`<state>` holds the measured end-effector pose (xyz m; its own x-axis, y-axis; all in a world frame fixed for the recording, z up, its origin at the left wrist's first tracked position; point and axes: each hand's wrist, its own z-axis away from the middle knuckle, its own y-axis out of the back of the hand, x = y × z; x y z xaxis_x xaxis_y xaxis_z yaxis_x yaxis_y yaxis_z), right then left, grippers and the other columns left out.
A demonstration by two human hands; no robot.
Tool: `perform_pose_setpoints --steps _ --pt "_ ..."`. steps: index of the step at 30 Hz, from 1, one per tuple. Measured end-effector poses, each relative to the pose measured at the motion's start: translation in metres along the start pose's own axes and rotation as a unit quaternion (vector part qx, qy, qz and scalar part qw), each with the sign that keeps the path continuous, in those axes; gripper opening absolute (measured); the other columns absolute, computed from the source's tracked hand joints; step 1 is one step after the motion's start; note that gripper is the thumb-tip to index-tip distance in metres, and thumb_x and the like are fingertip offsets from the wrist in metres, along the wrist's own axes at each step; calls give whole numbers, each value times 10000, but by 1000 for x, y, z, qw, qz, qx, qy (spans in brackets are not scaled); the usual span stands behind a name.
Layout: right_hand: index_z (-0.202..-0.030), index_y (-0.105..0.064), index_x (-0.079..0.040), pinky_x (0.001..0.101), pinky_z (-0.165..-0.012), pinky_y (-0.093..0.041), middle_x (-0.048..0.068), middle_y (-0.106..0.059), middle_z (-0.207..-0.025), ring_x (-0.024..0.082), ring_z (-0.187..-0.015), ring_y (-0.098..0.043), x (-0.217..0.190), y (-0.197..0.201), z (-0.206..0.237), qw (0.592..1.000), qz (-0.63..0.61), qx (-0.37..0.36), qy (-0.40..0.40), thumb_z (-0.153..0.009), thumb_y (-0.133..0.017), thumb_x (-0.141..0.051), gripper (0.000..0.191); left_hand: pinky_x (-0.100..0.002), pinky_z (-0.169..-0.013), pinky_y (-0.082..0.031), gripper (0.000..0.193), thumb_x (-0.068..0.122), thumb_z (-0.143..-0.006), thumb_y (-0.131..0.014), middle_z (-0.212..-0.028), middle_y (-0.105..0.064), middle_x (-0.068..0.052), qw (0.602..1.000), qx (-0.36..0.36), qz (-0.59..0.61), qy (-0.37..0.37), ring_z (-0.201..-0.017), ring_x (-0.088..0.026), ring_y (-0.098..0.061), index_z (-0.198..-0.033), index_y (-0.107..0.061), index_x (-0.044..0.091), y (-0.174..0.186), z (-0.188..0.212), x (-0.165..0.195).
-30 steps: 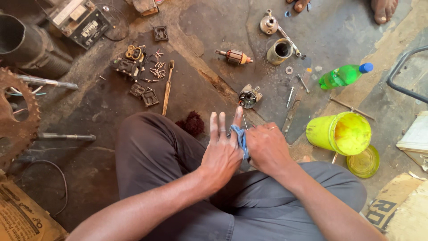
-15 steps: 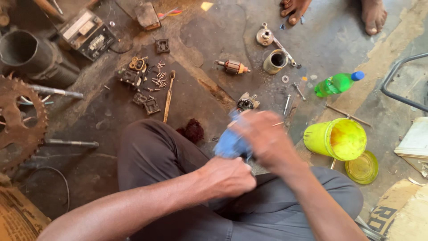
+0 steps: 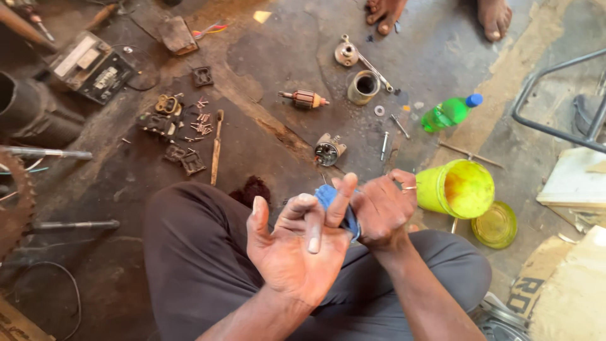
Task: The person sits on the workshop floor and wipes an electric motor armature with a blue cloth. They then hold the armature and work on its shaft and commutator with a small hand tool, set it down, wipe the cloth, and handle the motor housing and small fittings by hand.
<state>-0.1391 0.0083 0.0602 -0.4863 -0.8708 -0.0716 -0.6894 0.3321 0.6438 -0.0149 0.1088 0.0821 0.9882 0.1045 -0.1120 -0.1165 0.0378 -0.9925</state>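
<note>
Head view: person sits on the floor (image 3: 265, 44), legs in dark trousers (image 3: 189, 252). Left hand (image 3: 297, 243) is up w/ palm toward the camera, fingers spread and loosely curled, gripping nothing; its index finger lies against the rag (image 3: 334, 202). Right hand (image 3: 382, 208) is closed round the blue rag, bunching it just beside the left fingers, over the lap. A thin metal bit sticks out by the right thumb; can't tell what it is.

Just right of the right hand: yellow cup (image 3: 457, 188), upright, open top. Yellow lid (image 3: 495, 224) lies flat near it, lower right. Green bottle (image 3: 449, 113) w/ blue cap lies on its side further up.

Ahead of the hands: small round motor part (image 3: 329, 150), a bolt (image 3: 384, 145) near it. Armature (image 3: 304, 99) w/ copper windings lies up-centre, metal housing (image 3: 363, 87) just right of it, upright, open end up.

Left: wooden-handled tool (image 3: 216, 145), scattered small parts and screws (image 3: 201, 123), battery (image 3: 91, 66) at top left, sprocket (image 3: 12, 208) at left edge.

Top edge: another person's bare feet (image 3: 385, 12).
</note>
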Motion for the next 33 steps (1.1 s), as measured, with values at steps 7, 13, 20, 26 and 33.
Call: perform_pose_setpoints --steps 7,13,20,26,33 --pt "-824 -632 -56 429 -644 -439 74 -569 -728 266 -625 -559 56 -7 27 948 14 25 -316 -803 -785 -213 220 -680 -1310 -95 579 602 -970 -585 -576 -605 -25 950 -138 -280 11 -1208 -278 -677 -787 -777 87 -33 18 22" --pt "-1156 -587 -3 397 -652 -582 86 -681 -1010 211 -823 -686 40 -17 64 616 -562 -22 -551 -922 -747 -480 554 -643 -1362 -70 292 359 -840 -856 -678 -649 -5 609 -367 -699 -82 -964 -212 -815 -783 -692 124 -5 5 46" --pt "-1502 -419 25 405 -992 -537 145 -607 -1352 232 -1140 -656 9 -5 38 377 -776 -121 -491 -970 -606 -611 851 -709 -1349 -11 346 398 -793 -870 -635 -624 3 505 -377 -770 -103 -971 -213 -791 -733 -665 125 10 -7 41" --pt "-1554 -349 2 369 -1110 -466 96 -505 -1542 182 -1320 -580 10 -3 28 410 -765 -137 -478 -956 -489 -555 830 -757 -1338 32 367 432 -759 -850 -626 -620 -3 496 -358 -783 -109 -932 -211 -771 -684 -655 130 12 -12 33" --pt "-1495 -466 105 434 -990 -531 234 -632 -1392 307 -1156 -657 18 -23 57 319 -835 15 -448 -1285 -374 -446 598 -800 -1318 26 377 431 -774 -858 -601 -609 -8 475 -365 -792 -119 -1048 -214 -798 -672 -647 135 13 -8 20"
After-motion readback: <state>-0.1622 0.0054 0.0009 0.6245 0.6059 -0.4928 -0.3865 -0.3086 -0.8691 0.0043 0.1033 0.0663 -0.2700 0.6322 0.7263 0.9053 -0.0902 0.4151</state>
